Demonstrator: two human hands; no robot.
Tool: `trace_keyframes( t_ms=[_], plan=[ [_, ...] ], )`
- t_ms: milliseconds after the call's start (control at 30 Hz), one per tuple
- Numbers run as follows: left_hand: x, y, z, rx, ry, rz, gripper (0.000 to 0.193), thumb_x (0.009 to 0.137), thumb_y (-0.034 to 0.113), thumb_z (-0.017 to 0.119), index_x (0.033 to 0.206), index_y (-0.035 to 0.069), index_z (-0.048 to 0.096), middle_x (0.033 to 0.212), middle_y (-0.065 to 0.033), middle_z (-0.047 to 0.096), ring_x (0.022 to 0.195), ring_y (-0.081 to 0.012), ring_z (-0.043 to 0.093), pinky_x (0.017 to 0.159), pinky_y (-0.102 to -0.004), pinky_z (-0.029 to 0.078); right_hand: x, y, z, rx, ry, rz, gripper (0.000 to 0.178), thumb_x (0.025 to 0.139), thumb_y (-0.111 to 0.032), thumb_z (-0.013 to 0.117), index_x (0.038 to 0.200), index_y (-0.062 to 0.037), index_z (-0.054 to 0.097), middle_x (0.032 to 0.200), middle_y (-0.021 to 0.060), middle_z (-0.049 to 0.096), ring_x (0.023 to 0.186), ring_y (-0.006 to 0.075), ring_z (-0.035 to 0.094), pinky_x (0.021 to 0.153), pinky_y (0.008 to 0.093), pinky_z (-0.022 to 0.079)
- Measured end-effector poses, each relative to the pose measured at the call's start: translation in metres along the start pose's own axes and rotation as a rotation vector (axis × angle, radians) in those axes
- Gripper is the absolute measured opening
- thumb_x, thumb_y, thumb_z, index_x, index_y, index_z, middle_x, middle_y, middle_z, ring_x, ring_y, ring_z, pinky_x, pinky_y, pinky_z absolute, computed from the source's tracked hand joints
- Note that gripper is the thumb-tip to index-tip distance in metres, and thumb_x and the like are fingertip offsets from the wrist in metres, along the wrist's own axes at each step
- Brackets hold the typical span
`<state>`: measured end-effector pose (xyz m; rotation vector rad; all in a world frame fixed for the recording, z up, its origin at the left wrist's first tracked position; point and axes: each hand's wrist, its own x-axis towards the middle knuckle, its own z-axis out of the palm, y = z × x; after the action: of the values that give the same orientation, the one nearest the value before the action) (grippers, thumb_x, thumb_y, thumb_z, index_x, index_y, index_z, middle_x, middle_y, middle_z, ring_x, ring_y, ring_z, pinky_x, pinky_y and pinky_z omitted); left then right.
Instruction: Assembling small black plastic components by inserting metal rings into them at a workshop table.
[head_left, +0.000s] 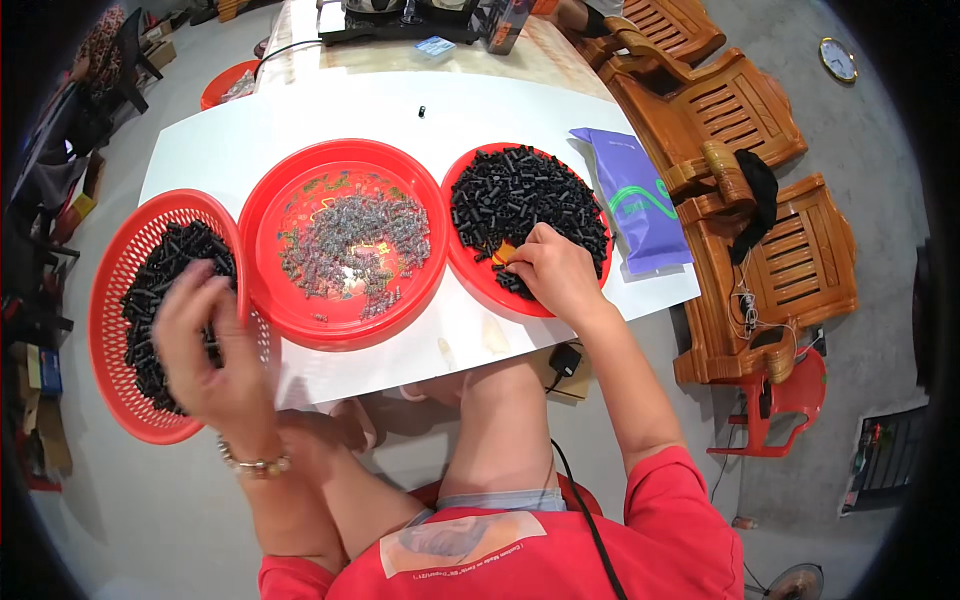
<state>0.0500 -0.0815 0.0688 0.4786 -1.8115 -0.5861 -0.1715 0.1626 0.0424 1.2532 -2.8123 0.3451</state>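
Observation:
My left hand [212, 345], smeared by motion, hovers over the near side of a red slotted basket [112, 290] heaped with short black tubular pieces [165, 295]. Whether its fingers hold anything does not show. On the right, my right hand [555, 268] reaches into a red round tray [470, 290], its thumb and fingers pinched together among similar small black cylinders [525, 190]. What sits between those fingertips is hidden. Between the two containers stands a larger red tray [270, 190] with a patterned bottom, holding many small metal springs [365, 230].
All three containers rest on a white board [205, 140]. One loose black piece [422, 111] lies near its far side. A purple packet [635, 200] lies at the right edge, beside wooden chairs [740, 110]. A black appliance [395, 22] stands at the back.

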Motion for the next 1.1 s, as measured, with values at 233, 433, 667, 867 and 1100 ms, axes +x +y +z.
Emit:
trace_keyframes(
  t_ms=[233, 433, 667, 867, 1100],
  plan=[
    [-0.051, 0.032, 0.052, -0.417, -0.55, -0.125, 0.015, 0.077, -0.005, 0.062, 0.09, 0.002, 0.066, 0.081, -0.0117, 0.067, 0.073, -0.0247, 0.064, 0.068, -0.0322, 0.051, -0.002, 0.004, 0.004, 0.106, -0.058, 0.029, 0.013, 0.078, -0.015, 0.068, 0.083, -0.0051, 0.062, 0.088, 0.0071, 0.055, 0.08, 0.0289, 0.059, 0.068, 0.0397, 0.048],
    [-0.071, 0.053, 0.07, -0.625, -0.776, -0.399, 0.012, 0.082, -0.001, 0.063, 0.094, -0.002, 0.066, 0.084, -0.0116, 0.069, 0.075, -0.0133, 0.066, 0.065, -0.0248, 0.052, -0.009, 0.001, -0.008, 0.224, 0.223, -0.064, 0.013, 0.078, -0.013, 0.069, 0.081, -0.0046, 0.06, 0.085, 0.0092, 0.054, 0.072, 0.0259, 0.058, 0.061, 0.0352, 0.047],
    [-0.083, 0.059, 0.081, -0.859, -0.58, -0.53, 0.022, 0.081, 0.002, 0.068, 0.103, 0.0, 0.066, 0.088, -0.0099, 0.068, 0.074, -0.0135, 0.066, 0.064, -0.0245, 0.053, -0.035, -0.058, -0.007, 0.979, 0.12, -0.017, 0.008, 0.082, -0.005, 0.067, 0.085, -0.0025, 0.06, 0.089, 0.0012, 0.049, 0.062, 0.0038, 0.041, 0.053, 0.0179, 0.033],
    [-0.078, 0.051, 0.07, -1.037, -0.588, -0.757, 0.016, 0.083, -0.002, 0.065, 0.099, 0.0, 0.064, 0.087, -0.0037, 0.064, 0.076, -0.007, 0.059, 0.064, -0.0202, 0.048, -0.037, -0.083, 0.001, 1.614, -0.201, 0.337, 0.01, 0.092, -0.013, 0.059, 0.086, -0.0048, 0.059, 0.081, -0.0035, 0.048, 0.06, 0.0014, 0.037, 0.051, 0.0177, 0.029],
    [-0.069, 0.058, 0.054, -0.974, -0.68, -0.495, 0.012, 0.082, 0.003, 0.066, 0.094, 0.001, 0.064, 0.084, -0.0067, 0.065, 0.075, -0.0104, 0.063, 0.066, -0.023, 0.051, 0.011, -0.085, 0.024, 0.864, -0.014, -0.157, 0.01, 0.085, -0.01, 0.062, 0.088, -0.0009, 0.065, 0.08, 0.0054, 0.059, 0.068, 0.0136, 0.057, 0.062, 0.0254, 0.046]
  ],
)
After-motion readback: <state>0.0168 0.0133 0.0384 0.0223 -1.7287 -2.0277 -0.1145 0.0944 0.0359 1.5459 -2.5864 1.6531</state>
